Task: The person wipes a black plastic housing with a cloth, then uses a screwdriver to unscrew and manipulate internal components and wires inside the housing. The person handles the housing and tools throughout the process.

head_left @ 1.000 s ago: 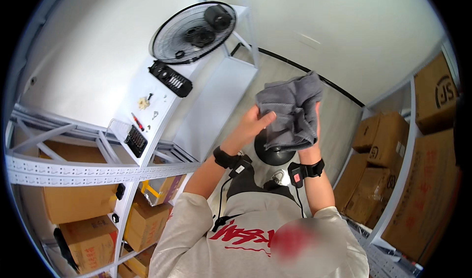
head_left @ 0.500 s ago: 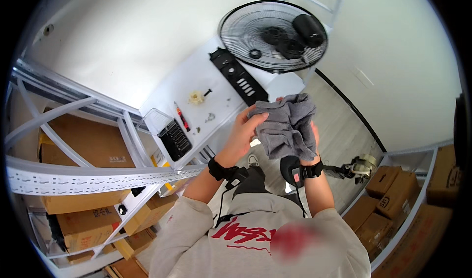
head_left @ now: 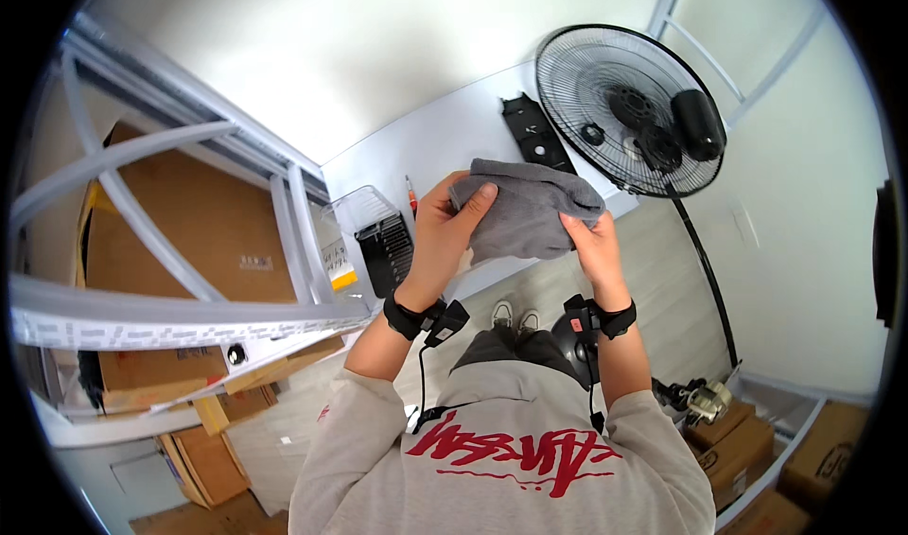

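A grey cloth point(head_left: 525, 215), folded over along its top edge, is stretched between my two hands above the front of the white table point(head_left: 402, 147). My left hand point(head_left: 448, 228) grips its left side, thumb on top and the fingers behind. At the right edge my right hand point(head_left: 596, 251) pinches the cloth, thumb in front. Beyond the cloth lies a long black panel point(head_left: 534, 133) with cut-outs, its near part hidden by the fabric. A screwdriver point(head_left: 411, 194) with a red handle lies left of my left hand, beside a clear case with a black bit tray point(head_left: 386, 256).
A round black fan grille point(head_left: 632, 109) holding a black motor housing point(head_left: 698, 123) and other black parts rests at the table's right end. Metal shelving point(head_left: 170, 317) with cardboard boxes point(head_left: 189, 223) stands at left. More boxes point(head_left: 747, 450) and a metal mechanism point(head_left: 705, 401) are at lower right.
The cloth has gone from crumpled to flatter and folded along its top. My right hand's thumb now shows in front of it. The view has shifted, moving the table and fan grille rightward.
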`<action>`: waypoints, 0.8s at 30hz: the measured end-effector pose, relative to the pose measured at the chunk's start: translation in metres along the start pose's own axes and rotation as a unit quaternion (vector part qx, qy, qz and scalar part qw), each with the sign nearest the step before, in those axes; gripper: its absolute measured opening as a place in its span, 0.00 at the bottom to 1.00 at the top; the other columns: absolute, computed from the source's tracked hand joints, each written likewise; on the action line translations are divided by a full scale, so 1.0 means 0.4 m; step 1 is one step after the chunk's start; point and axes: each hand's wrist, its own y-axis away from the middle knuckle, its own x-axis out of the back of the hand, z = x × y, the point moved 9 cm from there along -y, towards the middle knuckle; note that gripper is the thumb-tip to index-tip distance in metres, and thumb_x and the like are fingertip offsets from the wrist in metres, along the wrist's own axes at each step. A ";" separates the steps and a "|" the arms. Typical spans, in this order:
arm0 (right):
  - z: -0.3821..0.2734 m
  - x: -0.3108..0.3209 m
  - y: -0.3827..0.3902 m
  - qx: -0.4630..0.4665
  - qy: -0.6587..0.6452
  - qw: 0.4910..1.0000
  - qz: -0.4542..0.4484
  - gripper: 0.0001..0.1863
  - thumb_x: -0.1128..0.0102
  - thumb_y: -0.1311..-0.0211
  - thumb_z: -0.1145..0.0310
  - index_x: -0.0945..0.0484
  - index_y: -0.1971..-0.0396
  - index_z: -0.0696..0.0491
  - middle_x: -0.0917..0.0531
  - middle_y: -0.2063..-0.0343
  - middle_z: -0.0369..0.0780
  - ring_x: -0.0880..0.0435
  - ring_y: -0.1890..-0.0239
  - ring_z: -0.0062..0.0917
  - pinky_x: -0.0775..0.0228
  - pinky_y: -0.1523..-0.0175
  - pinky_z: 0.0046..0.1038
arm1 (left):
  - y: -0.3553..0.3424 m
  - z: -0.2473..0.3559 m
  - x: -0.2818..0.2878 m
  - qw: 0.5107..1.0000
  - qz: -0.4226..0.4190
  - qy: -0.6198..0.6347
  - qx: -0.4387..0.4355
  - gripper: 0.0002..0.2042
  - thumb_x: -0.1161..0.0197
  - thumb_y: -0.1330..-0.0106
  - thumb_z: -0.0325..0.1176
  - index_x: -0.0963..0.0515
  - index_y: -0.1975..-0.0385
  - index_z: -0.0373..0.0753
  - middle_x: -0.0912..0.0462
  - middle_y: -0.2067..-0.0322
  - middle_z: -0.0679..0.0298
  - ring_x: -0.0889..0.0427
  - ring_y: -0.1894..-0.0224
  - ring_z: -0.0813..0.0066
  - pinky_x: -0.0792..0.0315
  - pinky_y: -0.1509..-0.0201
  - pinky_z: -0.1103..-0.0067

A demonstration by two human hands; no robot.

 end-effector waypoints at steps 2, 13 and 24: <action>0.001 -0.031 -0.010 -0.039 -0.018 0.998 -0.037 0.15 0.43 0.29 0.65 0.22 0.50 0.59 0.18 0.58 0.34 0.24 0.55 0.15 0.32 0.48 0.20 | 0.013 -0.028 0.026 0.997 0.006 0.047 0.053 0.18 0.36 0.31 0.38 0.25 0.50 0.31 0.19 0.58 0.67 0.22 0.59 0.85 0.27 0.55 0.85; 0.035 -0.092 -0.165 -0.275 -0.261 0.921 -0.086 0.29 0.52 0.26 0.49 0.32 0.38 0.58 0.23 0.43 0.41 0.22 0.43 0.29 0.29 0.40 0.31 | 0.082 -0.217 0.084 0.959 0.032 0.156 0.236 0.23 0.42 0.30 0.35 0.35 0.38 0.35 0.21 0.52 0.62 0.19 0.51 0.73 0.24 0.50 0.75; 0.172 -0.436 -0.525 -0.344 -0.197 0.905 -0.155 0.26 0.52 0.25 0.53 0.29 0.42 0.60 0.21 0.46 0.41 0.20 0.47 0.28 0.27 0.42 0.28 | 0.123 -0.191 0.247 0.976 0.056 0.068 0.197 0.19 0.47 0.28 0.33 0.32 0.41 0.33 0.21 0.51 0.55 0.18 0.51 0.66 0.25 0.50 0.74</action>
